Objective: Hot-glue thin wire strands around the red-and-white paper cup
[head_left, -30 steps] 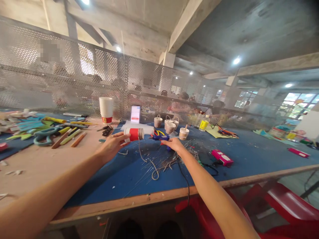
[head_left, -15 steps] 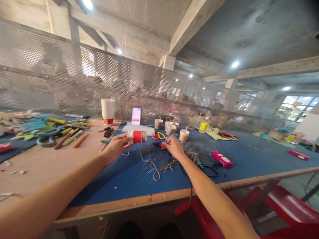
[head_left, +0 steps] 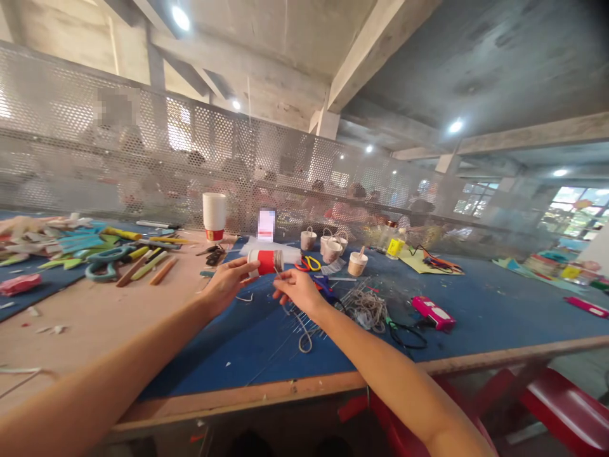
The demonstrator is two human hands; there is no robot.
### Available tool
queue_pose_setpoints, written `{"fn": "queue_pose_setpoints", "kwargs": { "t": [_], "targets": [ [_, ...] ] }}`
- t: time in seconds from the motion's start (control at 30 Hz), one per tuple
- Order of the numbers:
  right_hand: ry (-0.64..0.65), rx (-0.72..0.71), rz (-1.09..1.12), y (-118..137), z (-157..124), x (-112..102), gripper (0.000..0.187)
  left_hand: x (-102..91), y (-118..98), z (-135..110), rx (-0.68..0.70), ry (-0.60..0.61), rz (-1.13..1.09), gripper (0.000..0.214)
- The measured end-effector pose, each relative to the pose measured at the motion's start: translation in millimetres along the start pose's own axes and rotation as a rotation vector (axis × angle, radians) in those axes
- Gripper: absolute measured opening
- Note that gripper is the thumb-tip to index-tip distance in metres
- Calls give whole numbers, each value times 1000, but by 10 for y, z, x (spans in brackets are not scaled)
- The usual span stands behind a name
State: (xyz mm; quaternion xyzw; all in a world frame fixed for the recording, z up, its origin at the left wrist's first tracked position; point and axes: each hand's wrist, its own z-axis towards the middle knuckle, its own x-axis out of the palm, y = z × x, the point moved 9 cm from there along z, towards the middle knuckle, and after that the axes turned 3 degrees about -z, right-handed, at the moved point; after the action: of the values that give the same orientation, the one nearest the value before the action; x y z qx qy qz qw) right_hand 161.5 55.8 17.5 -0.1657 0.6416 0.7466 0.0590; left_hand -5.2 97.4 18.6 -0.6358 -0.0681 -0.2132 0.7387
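Note:
My left hand [head_left: 229, 284] grips a paper cup with a red band [head_left: 267, 261], held on its side above the blue table mat [head_left: 266, 343]. My right hand [head_left: 297, 289] is just right of the cup's mouth, fingers pinched on a thin cord that hangs down to a loop [head_left: 304, 336] on the mat. A blue glue gun [head_left: 328, 289] lies on the mat right behind my right hand, its black cable trailing off towards the table edge. A tangle of twine [head_left: 367, 308] sits to the right of my wrist.
Small paper-cup baskets [head_left: 328, 246] and yellow-handled scissors [head_left: 310, 262] stand behind the cup. A stack of white cups [head_left: 214, 216], teal scissors [head_left: 102, 267] and sticks lie left. A pink box [head_left: 434, 311] is right. A perforated metal screen [head_left: 143, 158] backs the table; people sit behind it.
My right hand left the glue gun on the mat and moved left to the cup's mouth, pinching the cord. The left hand kept holding the cup.

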Motion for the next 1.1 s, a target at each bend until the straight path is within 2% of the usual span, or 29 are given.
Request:
{"fn": "queue_pose_setpoints", "kwargs": {
  "t": [0.1,0.17,0.27,0.4,0.7,1.1],
  "targets": [
    [-229,-205,-359,213,-82,-222,9,35,54,-30,-50,18,-6,29],
    [-317,-310,-530,338,-154,-294,11,56,60,-48,-50,27,8,29],
    [-382,-460,-677,501,-247,-325,12,93,49,-66,-37,52,70,29],
    [-406,-610,-780,654,-312,-310,13,137,15,-92,-6,77,167,29],
    [-424,-645,-817,725,-300,-362,11,278,-32,-185,-26,122,202,26],
    [-434,-638,-774,685,-237,-448,12,310,-13,-202,-78,151,175,25]
  ]
}}
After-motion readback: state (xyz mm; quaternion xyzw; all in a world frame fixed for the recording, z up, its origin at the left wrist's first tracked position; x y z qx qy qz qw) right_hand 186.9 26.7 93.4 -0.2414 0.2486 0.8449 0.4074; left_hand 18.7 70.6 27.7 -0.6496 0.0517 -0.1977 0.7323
